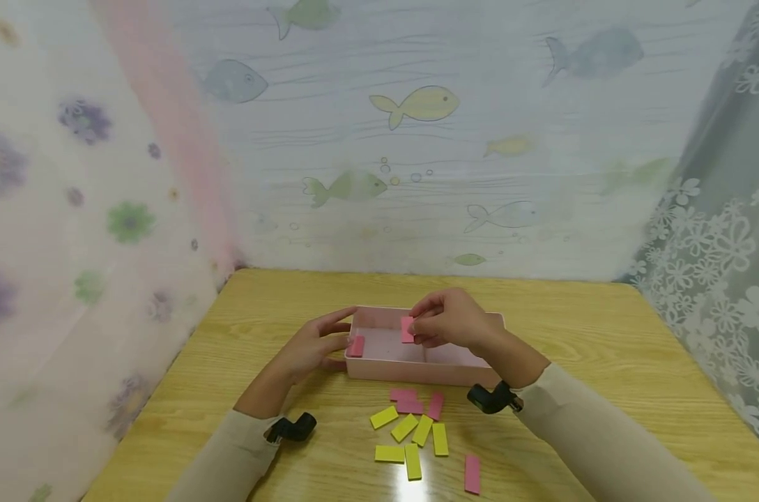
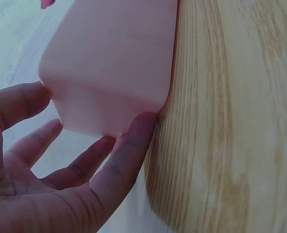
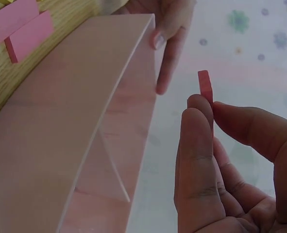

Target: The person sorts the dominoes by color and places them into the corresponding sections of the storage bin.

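Observation:
A pale pink open-topped box point(image 1: 385, 369) with a low divider stands on the table. My left hand point(image 1: 313, 348) holds its left end; in the left wrist view the spread fingers point(image 2: 87, 162) and thumb bend about the end wall, touching it. Over the box, my right hand point(image 1: 451, 321) pinches a flat pink block point(image 1: 407, 330) between thumb and fingertips. The right wrist view shows that pink block point(image 3: 205, 83) edge-on, apart from the box. One more pink block point(image 1: 357, 346) is in the box's left end.
Before the box lie several yellow blocks point(image 1: 389, 454) and several pink blocks point(image 1: 436, 406), close together. A single pink block point(image 1: 472, 474) lies nearer the front, to the right. Behind the wooden table point(image 1: 580, 348) hangs a fish-patterned curtain point(image 1: 354, 139).

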A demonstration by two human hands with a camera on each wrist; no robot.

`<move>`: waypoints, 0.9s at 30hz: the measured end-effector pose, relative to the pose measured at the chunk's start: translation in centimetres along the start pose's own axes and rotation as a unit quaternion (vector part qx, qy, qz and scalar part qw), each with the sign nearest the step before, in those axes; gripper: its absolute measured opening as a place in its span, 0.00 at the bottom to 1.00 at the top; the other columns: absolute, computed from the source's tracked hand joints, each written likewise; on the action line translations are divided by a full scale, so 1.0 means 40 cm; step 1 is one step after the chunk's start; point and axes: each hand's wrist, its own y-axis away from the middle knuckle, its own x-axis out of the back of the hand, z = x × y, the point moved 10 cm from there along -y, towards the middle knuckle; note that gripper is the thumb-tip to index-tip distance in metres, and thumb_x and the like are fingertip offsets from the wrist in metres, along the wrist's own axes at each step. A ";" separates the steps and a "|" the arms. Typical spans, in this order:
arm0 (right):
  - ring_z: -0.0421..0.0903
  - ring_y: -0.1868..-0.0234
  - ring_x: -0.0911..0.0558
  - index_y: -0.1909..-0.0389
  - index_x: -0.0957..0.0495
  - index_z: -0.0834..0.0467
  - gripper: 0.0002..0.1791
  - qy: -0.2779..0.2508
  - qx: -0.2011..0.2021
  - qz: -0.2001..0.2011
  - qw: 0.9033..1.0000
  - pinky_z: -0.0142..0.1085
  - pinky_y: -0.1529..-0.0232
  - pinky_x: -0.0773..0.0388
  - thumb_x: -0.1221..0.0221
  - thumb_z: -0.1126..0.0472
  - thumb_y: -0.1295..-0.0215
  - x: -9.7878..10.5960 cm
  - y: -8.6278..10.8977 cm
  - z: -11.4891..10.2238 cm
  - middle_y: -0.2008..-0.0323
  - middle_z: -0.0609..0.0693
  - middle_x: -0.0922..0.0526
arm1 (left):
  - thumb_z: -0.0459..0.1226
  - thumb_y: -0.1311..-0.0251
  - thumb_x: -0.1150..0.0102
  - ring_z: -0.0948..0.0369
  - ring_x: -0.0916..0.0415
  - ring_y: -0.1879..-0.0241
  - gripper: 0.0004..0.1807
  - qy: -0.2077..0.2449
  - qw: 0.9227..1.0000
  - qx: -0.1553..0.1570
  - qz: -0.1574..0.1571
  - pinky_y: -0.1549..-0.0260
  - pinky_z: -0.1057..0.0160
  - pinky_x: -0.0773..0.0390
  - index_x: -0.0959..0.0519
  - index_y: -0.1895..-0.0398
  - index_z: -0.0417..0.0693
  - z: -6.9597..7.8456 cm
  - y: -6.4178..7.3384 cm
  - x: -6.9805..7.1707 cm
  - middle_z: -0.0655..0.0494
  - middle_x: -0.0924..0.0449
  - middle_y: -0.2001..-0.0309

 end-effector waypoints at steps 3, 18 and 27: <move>0.53 0.62 0.09 0.48 0.18 0.64 0.17 -0.003 -0.005 -0.002 1.000 0.49 0.55 0.11 0.31 0.63 0.36 -0.002 -0.011 0.008 0.61 0.58 0.10 | 0.35 0.25 0.43 0.40 0.29 0.30 0.32 -0.002 1.000 0.000 0.000 0.50 0.44 0.14 0.35 0.22 0.68 -0.002 -0.002 -0.001 0.42 0.36 0.24; 0.60 0.57 0.10 0.51 0.16 0.64 0.14 -0.005 -0.013 0.003 1.000 0.49 0.54 0.12 0.30 0.63 0.36 -0.024 -0.062 0.008 0.63 0.57 0.10 | 0.37 0.26 0.41 0.42 0.29 0.30 0.32 -0.011 1.000 0.007 0.003 0.49 0.45 0.14 0.34 0.23 0.71 -0.011 -0.004 0.006 0.44 0.37 0.24; 0.57 0.59 0.09 0.53 0.15 0.63 0.12 0.003 -0.023 0.011 1.000 0.50 0.53 0.12 0.30 0.64 0.36 -0.032 -0.092 0.011 0.64 0.57 0.10 | 0.38 0.26 0.41 0.42 0.28 0.31 0.32 -0.019 1.000 0.005 0.007 0.50 0.44 0.14 0.34 0.23 0.70 -0.007 -0.003 0.005 0.43 0.36 0.25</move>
